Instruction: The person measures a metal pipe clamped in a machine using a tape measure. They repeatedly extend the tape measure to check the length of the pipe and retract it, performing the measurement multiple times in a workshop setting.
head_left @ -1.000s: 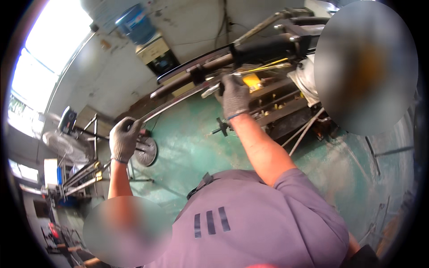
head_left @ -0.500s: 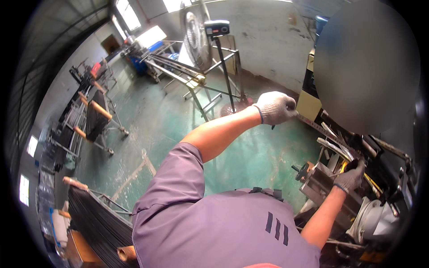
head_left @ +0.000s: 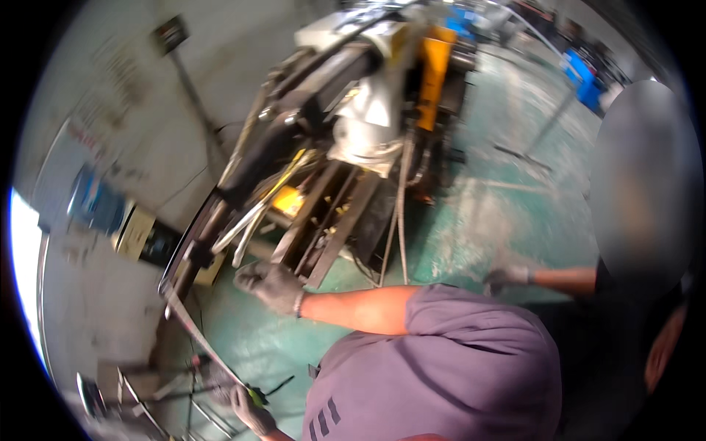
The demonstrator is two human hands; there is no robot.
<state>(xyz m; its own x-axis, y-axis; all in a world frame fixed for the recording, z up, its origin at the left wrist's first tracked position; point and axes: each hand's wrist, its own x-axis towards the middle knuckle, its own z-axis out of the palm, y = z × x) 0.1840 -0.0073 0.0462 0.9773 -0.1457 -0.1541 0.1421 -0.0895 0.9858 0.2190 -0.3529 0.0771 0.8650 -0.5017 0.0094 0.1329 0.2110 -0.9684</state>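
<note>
At the lower left, my left hand (head_left: 252, 413), in a light work glove, grips a green tape measure (head_left: 256, 397). Its blade (head_left: 202, 338) is pulled out and slants up to the end of a dark machine arm (head_left: 193, 261). My right hand (head_left: 273, 287), in a grey glove, hovers beside the near end of a steel channel frame (head_left: 316, 253). Its fingers look loosely bent and apart, somewhat blurred, with nothing visible in them. Pale and yellow hoses (head_left: 254, 220) hang from the machine just beyond that hand.
A co-worker stands at the right, with a gloved hand (head_left: 507, 278) near my shoulder. A white machine body (head_left: 368, 132) and a yellow upright panel (head_left: 435, 70) rise at the far side. A blue water bottle (head_left: 99, 198) stands by the left wall. Thin metal legs (head_left: 140, 400) occupy the lower left corner.
My view has swung far to the right, bringing the machine to the middle and the co-worker's arm into sight. My right hand has come away from the hoses; the left still holds the tape measure.
</note>
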